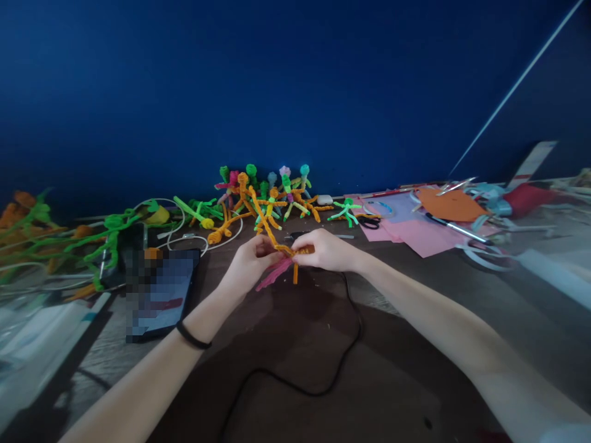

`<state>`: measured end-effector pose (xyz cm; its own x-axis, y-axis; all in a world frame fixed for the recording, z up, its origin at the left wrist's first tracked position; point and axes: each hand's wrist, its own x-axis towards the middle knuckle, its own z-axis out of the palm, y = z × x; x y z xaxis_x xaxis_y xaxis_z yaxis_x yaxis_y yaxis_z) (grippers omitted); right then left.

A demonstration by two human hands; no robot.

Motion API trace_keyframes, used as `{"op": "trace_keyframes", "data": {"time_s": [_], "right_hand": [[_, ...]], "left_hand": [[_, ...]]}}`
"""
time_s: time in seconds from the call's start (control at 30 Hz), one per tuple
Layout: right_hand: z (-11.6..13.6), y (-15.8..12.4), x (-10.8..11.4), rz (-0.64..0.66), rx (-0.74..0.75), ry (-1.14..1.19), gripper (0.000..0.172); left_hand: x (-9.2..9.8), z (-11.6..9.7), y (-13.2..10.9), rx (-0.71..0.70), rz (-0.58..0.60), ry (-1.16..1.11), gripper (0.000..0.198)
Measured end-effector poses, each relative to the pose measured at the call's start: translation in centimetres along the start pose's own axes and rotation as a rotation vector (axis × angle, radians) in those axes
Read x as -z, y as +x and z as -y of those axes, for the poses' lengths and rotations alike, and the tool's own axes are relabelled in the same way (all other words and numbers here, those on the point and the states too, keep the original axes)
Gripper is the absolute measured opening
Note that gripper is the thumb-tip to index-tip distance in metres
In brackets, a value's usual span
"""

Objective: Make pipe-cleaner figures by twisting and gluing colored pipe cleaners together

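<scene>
Between my two hands is an orange pipe cleaner (266,223), twisted, with one long end rising up and to the left. My left hand (253,261) is closed around its lower part, and pink pipe cleaners (273,275) stick out below those fingers. The fingertips of my right hand (323,251) pinch the orange twist from the other side; a short orange end hangs beneath them. The exact grip inside the fingers is hidden. Just behind my hands, several pipe cleaner figures (273,197) in orange, green, pink and blue stand against the wall.
A phone (168,295) lies left of my left wrist, near more green pipe cleaner pieces (111,237) and a white cable (203,240). Black scissors (369,222), pink paper (422,237), orange paper (450,205) and a pen (457,229) lie rightward. A black cable (353,344) crosses the table.
</scene>
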<state>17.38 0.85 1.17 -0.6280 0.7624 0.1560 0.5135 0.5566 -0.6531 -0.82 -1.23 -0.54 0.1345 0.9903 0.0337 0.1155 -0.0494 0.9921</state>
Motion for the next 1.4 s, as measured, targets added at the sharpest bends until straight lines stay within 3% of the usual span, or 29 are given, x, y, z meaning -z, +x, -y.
{"op": "trace_keyframes", "data": {"time_s": [0.3,0.5,0.63,0.73,0.93,1.27,1.4], "right_hand": [[-0.6,0.4,-0.1,-0.024,-0.141,0.138,0.017],[-1.2,0.8,-0.8,-0.011,-0.230,0.293,0.013],[-1.4,1.0,-1.1,0.005,-0.311,0.423,0.015],[-1.7,1.0,-1.3,-0.001,-0.291,0.373,0.017],[-1.8,0.9,-1.5,0.002,-0.213,0.227,0.020],[-0.8,0.7,-0.6,-0.123,-0.204,0.327,0.024],[-0.8,0.6,-0.3,-0.161,-0.168,0.281,0.025]], "left_hand": [[-0.6,-1.2,-0.9,-0.266,-0.130,0.306,0.010],[-0.8,-0.6,-1.0,-0.350,-0.127,0.359,0.005],[-0.7,-0.2,-0.9,-0.298,-0.068,0.295,0.009],[-0.7,-0.2,-0.8,-0.277,-0.050,0.289,0.009],[-1.2,-0.6,-1.6,-0.458,-0.129,0.582,0.005],[-2.4,-0.2,-2.6,-0.623,-0.012,0.852,0.016],[-2.3,-0.6,-2.4,-0.474,-0.029,0.651,0.010]]}}
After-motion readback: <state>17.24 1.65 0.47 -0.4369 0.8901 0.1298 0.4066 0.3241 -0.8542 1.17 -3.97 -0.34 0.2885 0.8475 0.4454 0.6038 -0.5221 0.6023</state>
